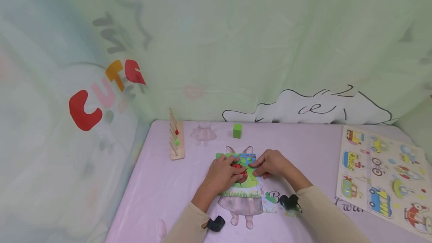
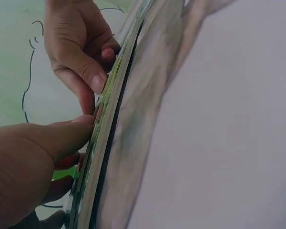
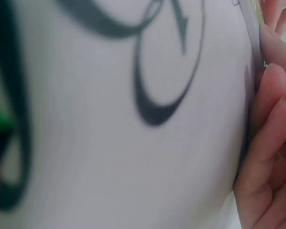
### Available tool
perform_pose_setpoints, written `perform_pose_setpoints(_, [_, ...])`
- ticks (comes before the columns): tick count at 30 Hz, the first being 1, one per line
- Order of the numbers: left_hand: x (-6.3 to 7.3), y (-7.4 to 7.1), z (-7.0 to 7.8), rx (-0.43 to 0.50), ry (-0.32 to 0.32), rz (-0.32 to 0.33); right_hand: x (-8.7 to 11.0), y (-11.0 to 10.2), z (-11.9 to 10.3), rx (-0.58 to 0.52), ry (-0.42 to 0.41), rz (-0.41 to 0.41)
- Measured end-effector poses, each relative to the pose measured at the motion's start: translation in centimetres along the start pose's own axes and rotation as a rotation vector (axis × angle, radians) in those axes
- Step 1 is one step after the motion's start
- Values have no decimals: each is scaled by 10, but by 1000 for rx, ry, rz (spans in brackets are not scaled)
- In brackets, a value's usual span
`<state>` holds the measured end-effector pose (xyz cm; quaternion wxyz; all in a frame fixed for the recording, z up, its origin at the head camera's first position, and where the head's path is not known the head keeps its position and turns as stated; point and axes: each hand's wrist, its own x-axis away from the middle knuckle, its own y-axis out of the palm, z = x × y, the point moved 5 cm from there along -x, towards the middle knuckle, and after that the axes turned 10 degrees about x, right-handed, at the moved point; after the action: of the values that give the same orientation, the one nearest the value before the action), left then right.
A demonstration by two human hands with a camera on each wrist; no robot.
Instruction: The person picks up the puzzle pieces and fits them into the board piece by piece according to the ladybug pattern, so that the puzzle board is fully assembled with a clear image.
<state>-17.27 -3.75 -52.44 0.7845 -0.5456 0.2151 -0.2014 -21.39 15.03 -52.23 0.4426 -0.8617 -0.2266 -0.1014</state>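
A ladybug jigsaw puzzle (image 1: 248, 189) lies in the middle of the table in the head view, its picture green with a grassy lower edge. My left hand (image 1: 221, 173) rests on its left side, fingers stretched across the red ladybug. At the puzzle's right edge, my right hand (image 1: 270, 162) pinches a green puzzle piece between thumb and bent fingers; the piece is largely hidden. Edge-on in the left wrist view, the puzzle board (image 2: 102, 152) has both hands at its upper face. The right wrist view shows the right fingers (image 3: 269, 129) beside the board's edge.
Loose puzzle pieces (image 1: 269, 206) lie right of the board, partly behind the right wrist's black camera (image 1: 290, 202). A wooden peg stand (image 1: 177, 153) is at the back left, a green block (image 1: 237, 131) at the back, and a vehicle picture board (image 1: 366, 177) at the right.
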Motion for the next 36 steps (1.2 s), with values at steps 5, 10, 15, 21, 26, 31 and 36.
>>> perform_pose_setpoints(5, [2,3,-2,-39,29,-4,-1,1,-2,-1,65,13])
perform_pose_setpoints(10, [1,5,-5,-24,25,-29,-2,1,-1,-6,115,17])
perform_pose_setpoints(15, [1,9,-11,41,16,-39,-4,2,0,9,142,13])
perform_pose_setpoints(21, [2,5,-18,146,22,-65,-5,1,0,22,147,17])
perform_pose_setpoints(26, [4,-2,-23,253,94,-71,-5,3,-1,16,153,18])
perform_pose_setpoints(31, [5,-2,-34,363,118,-107,-3,3,-1,20,160,15])
perform_pose_setpoints(36, [5,-7,-43,400,133,-87,-4,2,-1,12,153,17])
